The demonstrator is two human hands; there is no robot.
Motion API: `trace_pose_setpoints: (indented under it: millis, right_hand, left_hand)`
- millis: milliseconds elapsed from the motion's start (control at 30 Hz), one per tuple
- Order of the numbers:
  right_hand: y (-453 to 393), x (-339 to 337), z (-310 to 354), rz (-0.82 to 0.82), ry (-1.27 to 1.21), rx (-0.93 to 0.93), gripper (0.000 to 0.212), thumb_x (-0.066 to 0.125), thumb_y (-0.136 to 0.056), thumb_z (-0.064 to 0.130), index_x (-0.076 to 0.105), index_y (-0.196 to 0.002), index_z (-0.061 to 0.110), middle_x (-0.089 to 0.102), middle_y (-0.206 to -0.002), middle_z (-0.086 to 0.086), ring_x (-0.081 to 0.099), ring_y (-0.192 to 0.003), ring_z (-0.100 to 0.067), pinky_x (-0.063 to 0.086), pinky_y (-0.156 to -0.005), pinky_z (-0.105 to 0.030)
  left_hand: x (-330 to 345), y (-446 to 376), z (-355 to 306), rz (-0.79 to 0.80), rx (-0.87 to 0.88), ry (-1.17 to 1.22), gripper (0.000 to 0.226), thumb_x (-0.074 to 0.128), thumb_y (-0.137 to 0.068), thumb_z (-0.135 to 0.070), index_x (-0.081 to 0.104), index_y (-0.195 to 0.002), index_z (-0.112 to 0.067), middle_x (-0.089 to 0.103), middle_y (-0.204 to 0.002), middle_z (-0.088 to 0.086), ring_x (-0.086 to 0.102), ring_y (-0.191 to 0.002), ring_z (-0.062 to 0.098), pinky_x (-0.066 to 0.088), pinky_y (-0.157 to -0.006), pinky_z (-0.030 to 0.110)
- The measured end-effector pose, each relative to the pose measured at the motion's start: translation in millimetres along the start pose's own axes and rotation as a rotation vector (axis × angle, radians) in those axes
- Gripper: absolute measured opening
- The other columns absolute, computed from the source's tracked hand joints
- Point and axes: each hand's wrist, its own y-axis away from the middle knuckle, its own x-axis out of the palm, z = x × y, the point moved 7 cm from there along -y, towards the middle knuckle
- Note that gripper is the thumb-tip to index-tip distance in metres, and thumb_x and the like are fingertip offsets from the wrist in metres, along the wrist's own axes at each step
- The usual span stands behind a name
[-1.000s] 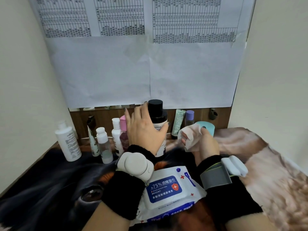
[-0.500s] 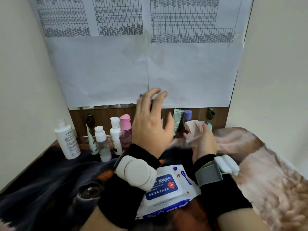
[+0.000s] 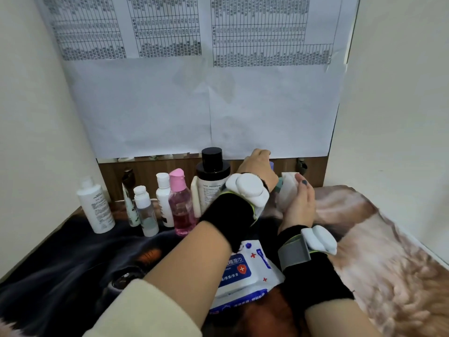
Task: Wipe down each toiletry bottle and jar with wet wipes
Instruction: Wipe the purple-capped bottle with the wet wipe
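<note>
left hand (image 3: 258, 166) reaches over a small purple-capped bottle (image 3: 271, 164) at the counter's back edge, fingers curled, grip hidden. right hand (image 3: 300, 203) pinches a limp wet wipe (image 3: 288, 183). looks light, slick plastic; take it round the body.

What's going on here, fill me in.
A person is cleaning toiletries on a table. The right hand holds a crumpled wet wipe. The left hand reaches across to the back row by the purple-capped bottle; its grip is hidden. The black-capped bottle stands upright. The wipes pack lies in front.
</note>
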Motion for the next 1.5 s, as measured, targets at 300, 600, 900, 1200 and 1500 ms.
trace_pose_setpoints:
  millis: [300, 600, 900, 1200, 1500]
  right_hand:
    - [-1.3, -0.8, -7.7, -0.003, 0.070, -0.020, 0.028, 0.040, -0.099, 0.017, 0.062, -0.116, 0.012, 0.061, -0.124, -0.012, 0.055, -0.117, -0.025, 0.042, -0.104, -0.034]
    - [-1.1, -1.4, -3.5, -0.014, 0.066, -0.087, 0.029, 0.041, -0.097, 0.013, 0.063, -0.116, 0.012, 0.062, -0.117, -0.004, 0.054, -0.114, -0.018, 0.042, -0.097, -0.025]
    - [19.4, 21.0, 8.1, 0.263, 0.071, -0.223, 0.032, 0.037, -0.100, 0.007, 0.069, -0.096, 0.007, 0.069, -0.076, 0.013, 0.060, -0.068, 0.015, 0.043, -0.068, -0.002]
    - [39.7, 32.2, 17.2, 0.393, 0.288, -0.525, 0.021, 0.042, -0.099, 0.015, 0.059, -0.112, 0.011, 0.066, -0.081, 0.016, 0.062, -0.075, 0.006, 0.047, -0.070, -0.011]
    - [42.1, 28.0, 26.4, 0.297, 0.536, -0.658, 0.027, 0.036, -0.096, 0.030, 0.061, -0.104, 0.021, 0.061, -0.085, 0.011, 0.059, -0.081, -0.005, 0.040, -0.069, -0.009]
  left_hand:
    - [27.2, -14.2, 10.8, 0.095, 0.018, -0.118, 0.048, 0.050, -0.081, -0.007, 0.050, -0.128, -0.014, 0.045, -0.138, 0.001, 0.048, -0.122, 0.028, 0.042, -0.100, 0.035]
    - [7.7, 12.1, 7.6, -0.210, 0.113, 0.032, 0.034, 0.056, -0.080, -0.006, 0.059, -0.114, -0.011, 0.058, -0.117, 0.008, 0.056, -0.107, 0.030, 0.046, -0.085, 0.039]
    - [-3.0, 61.6, 23.4, -0.422, 0.096, 0.303, 0.044, 0.068, -0.075, -0.015, 0.054, -0.117, -0.019, 0.065, -0.102, 0.004, 0.063, -0.091, 0.026, 0.053, -0.079, 0.040]
    - [-4.5, 78.1, 38.8, -0.493, -0.009, 0.456, 0.046, 0.068, -0.074, -0.012, 0.053, -0.117, -0.019, 0.069, -0.101, 0.005, 0.066, -0.088, 0.025, 0.055, -0.076, 0.040]
    - [-7.3, 78.4, 36.6, -0.461, -0.025, 0.470, 0.055, 0.070, -0.075, -0.012, 0.046, -0.125, -0.018, 0.068, -0.100, 0.000, 0.066, -0.086, 0.015, 0.054, -0.078, 0.035]
